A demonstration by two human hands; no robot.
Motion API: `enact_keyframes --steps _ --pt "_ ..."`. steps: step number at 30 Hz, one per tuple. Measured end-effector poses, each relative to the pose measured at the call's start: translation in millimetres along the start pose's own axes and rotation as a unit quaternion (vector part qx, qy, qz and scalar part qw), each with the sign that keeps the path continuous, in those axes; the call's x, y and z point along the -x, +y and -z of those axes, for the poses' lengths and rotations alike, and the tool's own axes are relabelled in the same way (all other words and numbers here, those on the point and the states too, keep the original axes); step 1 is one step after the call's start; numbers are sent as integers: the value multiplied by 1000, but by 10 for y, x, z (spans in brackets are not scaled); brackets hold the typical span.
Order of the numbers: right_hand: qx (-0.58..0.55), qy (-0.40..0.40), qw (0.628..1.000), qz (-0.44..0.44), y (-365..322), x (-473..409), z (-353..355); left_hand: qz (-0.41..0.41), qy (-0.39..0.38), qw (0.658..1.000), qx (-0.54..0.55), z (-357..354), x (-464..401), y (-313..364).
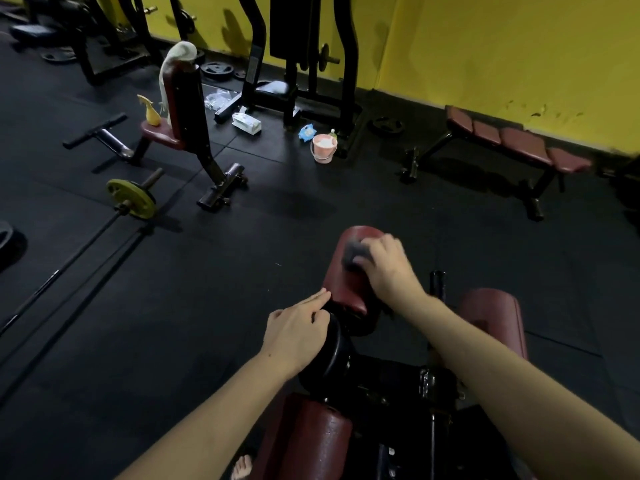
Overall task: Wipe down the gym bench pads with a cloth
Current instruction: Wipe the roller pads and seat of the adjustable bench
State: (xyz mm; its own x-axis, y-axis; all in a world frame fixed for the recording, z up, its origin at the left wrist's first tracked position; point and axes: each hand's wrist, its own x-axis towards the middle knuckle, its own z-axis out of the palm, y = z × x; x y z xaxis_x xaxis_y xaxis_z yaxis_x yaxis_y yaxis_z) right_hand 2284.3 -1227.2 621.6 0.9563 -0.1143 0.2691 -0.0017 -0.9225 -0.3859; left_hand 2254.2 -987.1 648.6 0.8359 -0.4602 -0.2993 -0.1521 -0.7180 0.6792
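My right hand (388, 268) grips a dark grey cloth (353, 254) and presses it on the top of a maroon roller pad (346, 285) of the machine in front of me. My left hand (298, 330) rests on a black round weight plate (337, 351) just below that pad, with the index finger stretched out to the pad's near edge. Another maroon roller pad (495, 320) stands to the right, and a third maroon pad (311, 438) lies at the bottom, close to me.
An upright maroon seat bench (173, 109) with a white towel (176, 60) and a yellow spray bottle (150, 110) stands at the back left. A pink bucket (323, 148), a flat maroon bench (512, 143) by the yellow wall, a barbell with a yellow plate (131, 199).
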Motion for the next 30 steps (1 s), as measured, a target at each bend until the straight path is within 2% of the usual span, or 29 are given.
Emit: enact_keyframes --steps 2,4,6,8,10,13,17,18,21,23,26,30 --pt "-30 15 994 -106 116 -331 22 21 -9 1000 -2 49 8 36" --pt "-35 29 988 -149 101 -501 5 41 -15 999 1 116 0 65" --pt "-12 27 991 -130 -13 -488 -5 51 -18 999 -3 167 -14 68" --pt "2 3 997 -77 -137 -294 16 21 -5 1000 -11 155 -1 65" --pt "-15 -9 1000 -22 -237 41 38 -11 11 1000 24 92 43 78" --pt "-58 -14 998 -1 -317 533 35 -26 3 998 62 -37 94 85" --pt "-26 -28 998 41 -175 332 12 -17 -1 999 28 -60 31 48" --pt "-18 -19 999 20 -108 145 1 -6 -2 1000 16 -40 26 43" --pt "-55 17 988 -144 62 -341 13 15 -14 1000 -9 23 21 23" --pt "-87 39 976 -197 108 -439 22 21 -34 999 -20 72 -1 41" --pt "-112 47 973 -198 29 -296 26 15 -51 998 -39 108 -2 81" --pt "-121 -1 983 -142 -144 217 51 -42 -25 998 -32 11 118 77"
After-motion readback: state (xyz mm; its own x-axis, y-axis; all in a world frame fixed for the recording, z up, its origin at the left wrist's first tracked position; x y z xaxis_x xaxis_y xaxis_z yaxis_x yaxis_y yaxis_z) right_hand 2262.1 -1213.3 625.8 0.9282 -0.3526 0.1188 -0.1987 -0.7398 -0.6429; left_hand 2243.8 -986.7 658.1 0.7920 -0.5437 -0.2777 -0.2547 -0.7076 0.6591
